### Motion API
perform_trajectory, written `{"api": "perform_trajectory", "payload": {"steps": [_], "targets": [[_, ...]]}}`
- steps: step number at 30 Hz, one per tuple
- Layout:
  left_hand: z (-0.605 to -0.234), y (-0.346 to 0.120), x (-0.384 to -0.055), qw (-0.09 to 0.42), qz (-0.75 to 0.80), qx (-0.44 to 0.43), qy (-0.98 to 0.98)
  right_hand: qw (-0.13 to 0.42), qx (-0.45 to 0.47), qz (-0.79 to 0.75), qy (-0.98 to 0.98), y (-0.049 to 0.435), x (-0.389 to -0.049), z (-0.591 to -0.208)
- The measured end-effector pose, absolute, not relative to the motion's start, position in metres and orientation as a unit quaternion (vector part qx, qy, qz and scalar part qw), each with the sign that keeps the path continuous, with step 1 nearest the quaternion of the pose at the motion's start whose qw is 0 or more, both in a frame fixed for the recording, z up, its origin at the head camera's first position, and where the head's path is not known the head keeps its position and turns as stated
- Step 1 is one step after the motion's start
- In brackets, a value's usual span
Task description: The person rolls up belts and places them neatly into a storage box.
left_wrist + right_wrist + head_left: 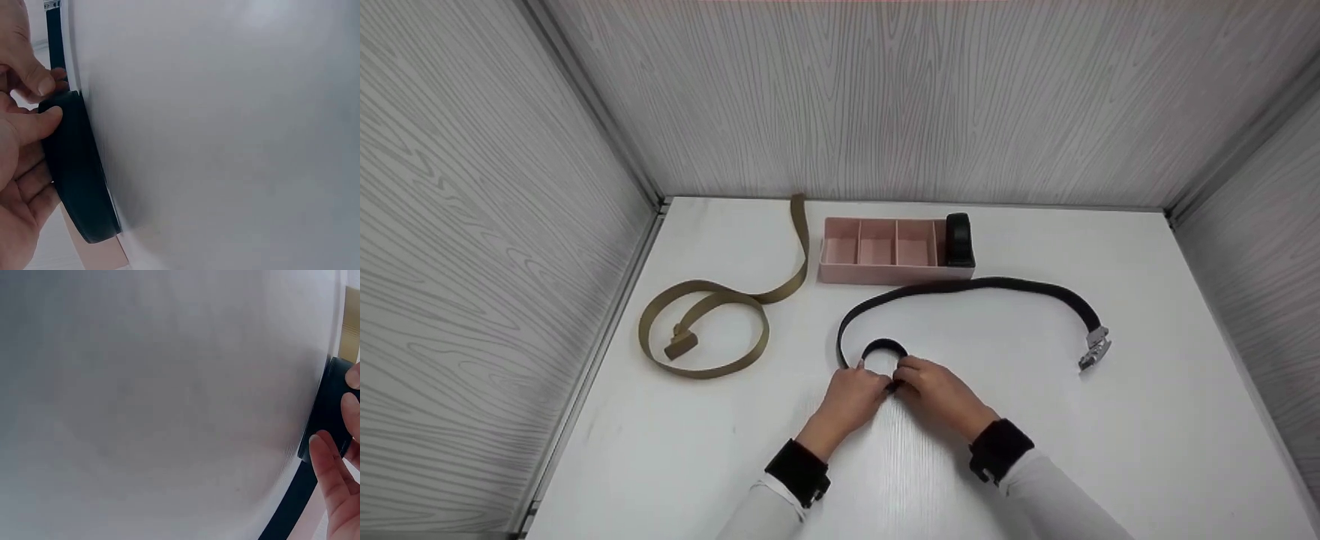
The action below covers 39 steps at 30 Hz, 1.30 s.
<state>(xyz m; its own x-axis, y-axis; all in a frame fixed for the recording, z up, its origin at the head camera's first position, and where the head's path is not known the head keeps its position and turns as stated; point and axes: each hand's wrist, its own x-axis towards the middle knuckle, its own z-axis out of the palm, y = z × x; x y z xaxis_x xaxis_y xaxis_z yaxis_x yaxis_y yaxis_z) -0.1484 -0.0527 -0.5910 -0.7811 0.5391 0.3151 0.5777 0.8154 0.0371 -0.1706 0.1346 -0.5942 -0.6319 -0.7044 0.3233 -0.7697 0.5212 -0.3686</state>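
A black belt (930, 289) lies in a wide curve over the white table, its silver buckle (1096, 349) at the right end. Near me its other end bends into a small upright loop (885, 343). My left hand (855, 394) pinches the loop's left side, and in the left wrist view the thumb (48, 121) lies flat on the band with fingers behind it. From the right, my right hand (941, 390) grips the loop's near side. The right wrist view shows its fingertips (320, 444) at the band's lower edge. Both hands meet at the front of the loop.
A tan belt (705, 373) lies loosely looped on the left, its buckle end (681, 345) inside the loop. Behind the black belt stands a pink divided box (885, 274), with a black rolled item (958, 240) in its rightmost compartment. Grey wood-grain walls (877, 97) enclose the table (1170, 420).
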Motion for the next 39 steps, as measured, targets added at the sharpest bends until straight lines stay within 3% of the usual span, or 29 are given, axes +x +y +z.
{"api": "perform_trajectory", "payload": {"steps": [8,14,23,31,34,39], "targets": [[-0.583,-0.074,-0.152,0.121,-0.06,-0.372,-0.918,0.011,0.463,0.224,-0.857,0.145,-0.179,-0.579],[-0.582,-0.077,-0.159,0.158,-0.024,-0.421,-0.893,-0.003,0.461,0.198,-0.865,0.147,-0.183,-0.569],[-0.588,-0.065,-0.162,0.178,-0.024,-0.39,-0.903,0.0,0.407,0.217,-0.887,0.137,-0.165,-0.567],[-0.589,-0.053,-0.162,0.135,-0.095,-0.357,-0.919,0.07,0.387,0.224,-0.892,0.137,-0.171,-0.58],[-0.589,-0.053,-0.162,0.109,-0.108,-0.36,-0.92,0.065,0.426,0.228,-0.873,0.142,-0.176,-0.58],[-0.586,-0.06,-0.162,0.09,-0.126,-0.364,-0.919,0.013,0.466,0.248,-0.849,0.152,-0.184,-0.574]]}}
